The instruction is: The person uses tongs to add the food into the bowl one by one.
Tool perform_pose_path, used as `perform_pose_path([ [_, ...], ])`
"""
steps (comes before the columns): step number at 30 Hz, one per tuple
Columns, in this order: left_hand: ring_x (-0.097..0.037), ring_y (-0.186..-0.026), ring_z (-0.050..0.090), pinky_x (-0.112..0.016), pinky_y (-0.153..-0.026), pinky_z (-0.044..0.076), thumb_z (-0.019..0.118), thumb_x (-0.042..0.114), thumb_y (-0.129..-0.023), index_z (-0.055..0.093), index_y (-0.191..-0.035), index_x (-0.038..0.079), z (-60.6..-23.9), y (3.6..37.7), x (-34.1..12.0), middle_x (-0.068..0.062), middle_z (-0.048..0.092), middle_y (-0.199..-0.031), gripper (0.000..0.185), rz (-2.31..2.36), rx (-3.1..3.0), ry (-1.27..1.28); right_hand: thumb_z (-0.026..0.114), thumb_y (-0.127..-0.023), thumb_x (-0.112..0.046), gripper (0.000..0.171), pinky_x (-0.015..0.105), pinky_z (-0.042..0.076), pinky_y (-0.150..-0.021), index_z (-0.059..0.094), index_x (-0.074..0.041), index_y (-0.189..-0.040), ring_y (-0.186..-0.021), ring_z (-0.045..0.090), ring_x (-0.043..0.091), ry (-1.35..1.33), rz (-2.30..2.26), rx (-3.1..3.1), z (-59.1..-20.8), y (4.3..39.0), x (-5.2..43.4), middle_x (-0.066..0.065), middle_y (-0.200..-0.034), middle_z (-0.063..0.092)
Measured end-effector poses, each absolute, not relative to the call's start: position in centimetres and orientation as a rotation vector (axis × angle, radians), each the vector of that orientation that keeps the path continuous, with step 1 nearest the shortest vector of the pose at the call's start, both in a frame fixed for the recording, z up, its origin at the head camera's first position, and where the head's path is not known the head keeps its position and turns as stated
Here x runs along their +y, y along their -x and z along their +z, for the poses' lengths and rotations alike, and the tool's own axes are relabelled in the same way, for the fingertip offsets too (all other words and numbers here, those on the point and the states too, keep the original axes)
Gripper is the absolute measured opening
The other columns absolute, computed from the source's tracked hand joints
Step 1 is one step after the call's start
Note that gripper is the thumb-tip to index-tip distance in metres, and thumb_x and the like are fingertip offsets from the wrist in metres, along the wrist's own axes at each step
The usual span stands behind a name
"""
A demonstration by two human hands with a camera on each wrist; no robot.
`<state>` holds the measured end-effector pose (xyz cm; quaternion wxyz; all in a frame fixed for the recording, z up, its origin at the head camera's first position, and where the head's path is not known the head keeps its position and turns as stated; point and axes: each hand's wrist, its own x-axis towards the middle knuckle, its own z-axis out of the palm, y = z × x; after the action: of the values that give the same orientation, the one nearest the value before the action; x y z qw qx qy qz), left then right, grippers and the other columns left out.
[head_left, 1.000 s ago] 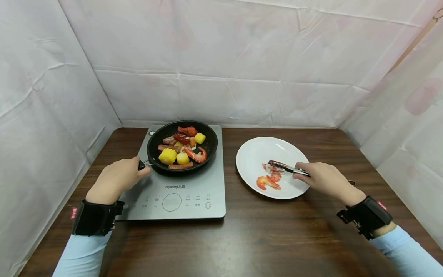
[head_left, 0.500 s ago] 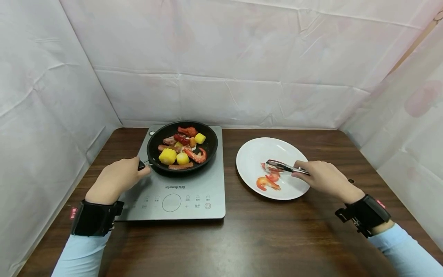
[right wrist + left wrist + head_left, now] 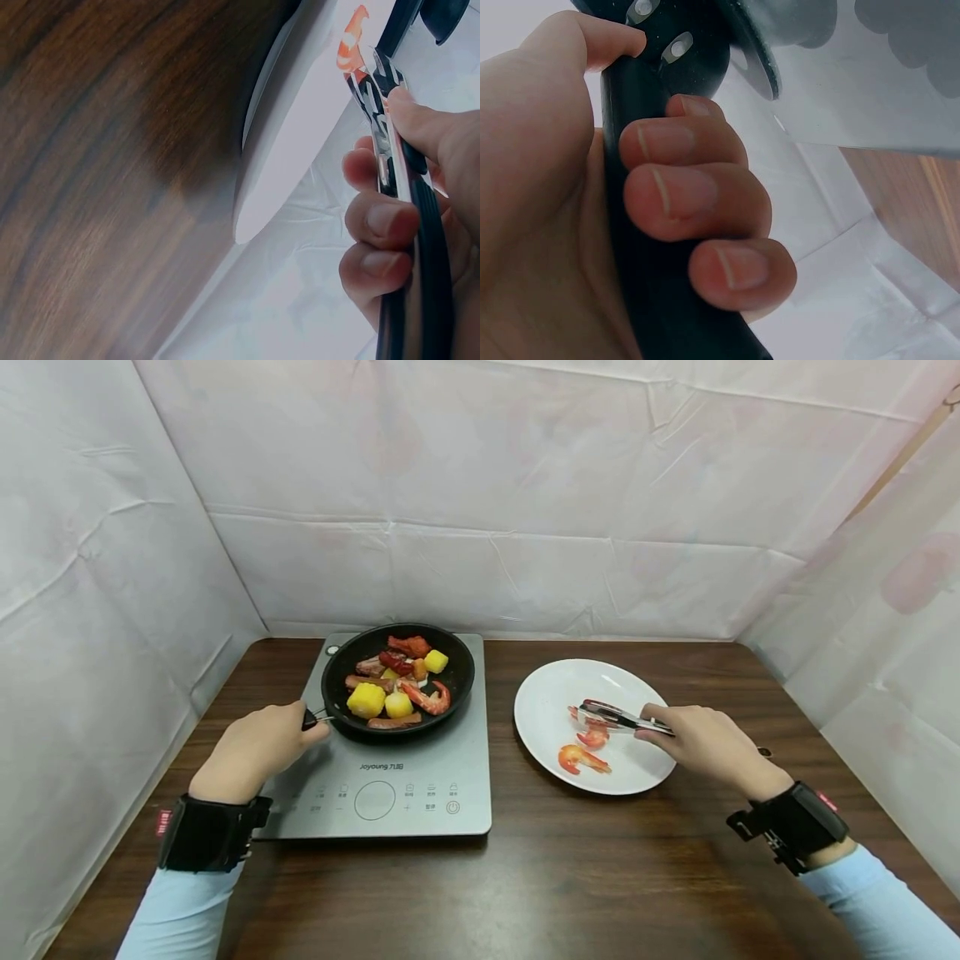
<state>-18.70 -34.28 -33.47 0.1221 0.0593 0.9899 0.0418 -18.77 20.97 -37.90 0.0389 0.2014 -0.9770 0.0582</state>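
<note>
My left hand (image 3: 258,743) grips the black handle (image 3: 649,277) of a frying pan (image 3: 457,693), fingers wrapped round it and thumb along its top. The pan rests on the hob and holds corn pieces (image 3: 366,700), sausage, a shrimp (image 3: 429,698) and other meat pieces. My right hand (image 3: 701,743) holds metal tongs (image 3: 618,717) with dark handles, thumb on one side and fingers curled on the other. The tongs' tips are low over a white plate (image 3: 543,702), right at a shrimp piece (image 3: 592,738). Another shrimp (image 3: 582,759) lies nearer the plate's front.
A silver induction hob (image 3: 420,818) with a touch panel stands at the left under the pan. Brown wooden tabletop (image 3: 540,868) extends in front of hob and plate. White sheeting (image 3: 480,577) walls off the back and both sides.
The tongs' tips have shifted slightly, and the shrimp piece at them has moved a little away from the nearer shrimp. The left hand and pan stay put.
</note>
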Motion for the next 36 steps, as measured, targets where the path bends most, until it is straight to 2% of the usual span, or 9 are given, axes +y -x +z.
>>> perform_pose_path([
  [7, -0.030, -0.078, 0.064, -0.049, -0.067, 0.054, 0.050, 0.043, -0.101, 0.052, -0.131, -0.018, -33.6, 18.8, -34.4, -0.034, 0.066, -0.114, 0.068, 0.137, 2.885, -0.166, 0.064, -0.099, -0.043, 0.017, 0.027, 0.034, -0.054, 0.066, -0.026, -0.101, -0.058, 0.042, 0.007, -0.593, 0.266, -3.005, -38.0, 18.9, 21.2, -0.011, -0.063, 0.048],
  [13, -0.027, -0.074, 0.062, -0.045, -0.064, 0.052, 0.049, 0.044, -0.100, 0.054, -0.127, -0.017, -33.7, 19.0, -34.3, -0.027, 0.068, -0.100, 0.067, 0.151, 2.887, -0.168, 0.059, -0.101, -0.047, 0.024, 0.025, 0.033, -0.056, 0.066, -0.024, -0.106, -0.058, 0.044, 0.006, -0.585, 0.367, -3.022, -37.8, 19.1, 20.9, -0.010, -0.068, 0.056],
  [17, -0.027, -0.074, 0.061, -0.044, -0.063, 0.051, 0.048, 0.044, -0.100, 0.055, -0.128, -0.016, -33.7, 19.1, -34.2, -0.024, 0.067, -0.097, 0.066, 0.156, 2.888, -0.165, 0.058, -0.101, -0.048, 0.027, 0.027, 0.035, -0.057, 0.067, -0.024, -0.108, -0.060, 0.046, 0.008, -0.555, 0.379, -3.025, -37.4, 19.2, 20.7, -0.007, -0.069, 0.059],
  [22, -0.028, -0.075, 0.061, -0.045, -0.064, 0.051, 0.048, 0.044, -0.100, 0.053, -0.130, -0.016, -33.6, 19.0, -34.1, -0.026, 0.068, -0.099, 0.067, 0.155, 2.882, -0.157, 0.058, -0.101, -0.048, 0.032, 0.029, 0.036, -0.058, 0.068, -0.019, -0.112, -0.062, 0.049, 0.010, -0.524, 0.391, -3.031, -36.9, 19.3, 20.5, -0.005, -0.075, 0.065],
  [25, -0.027, -0.074, 0.061, -0.044, -0.063, 0.051, 0.048, 0.045, -0.100, 0.053, -0.130, -0.016, -33.6, 19.0, -34.0, -0.025, 0.067, -0.099, 0.068, 0.155, 2.877, -0.153, 0.057, -0.102, -0.048, 0.033, 0.029, 0.035, -0.056, 0.067, -0.018, -0.112, -0.061, 0.048, 0.010, -0.501, 0.386, -3.022, -36.7, 19.2, 20.3, -0.006, -0.072, 0.062],
  [32, -0.028, -0.075, 0.062, -0.044, -0.064, 0.052, 0.049, 0.044, -0.100, 0.054, -0.129, -0.016, -33.5, 18.8, -34.0, -0.029, 0.067, -0.106, 0.067, 0.152, 2.882, -0.158, 0.059, -0.102, -0.043, 0.026, 0.029, 0.036, -0.055, 0.065, -0.019, -0.108, -0.060, 0.048, 0.013, -0.487, 0.359, -2.948, -36.1, 19.5, 19.4, -0.005, -0.067, 0.057],
  [36, -0.030, -0.078, 0.064, -0.047, -0.067, 0.053, 0.049, 0.045, -0.101, 0.053, -0.130, -0.016, -33.5, 18.8, -34.2, -0.033, 0.067, -0.112, 0.068, 0.143, 2.892, -0.161, 0.058, -0.102, -0.041, 0.026, 0.030, 0.036, -0.056, 0.065, -0.018, -0.110, -0.059, 0.048, 0.013, -0.528, 0.363, -2.919, -35.1, 20.0, 18.2, -0.005, -0.066, 0.058],
])
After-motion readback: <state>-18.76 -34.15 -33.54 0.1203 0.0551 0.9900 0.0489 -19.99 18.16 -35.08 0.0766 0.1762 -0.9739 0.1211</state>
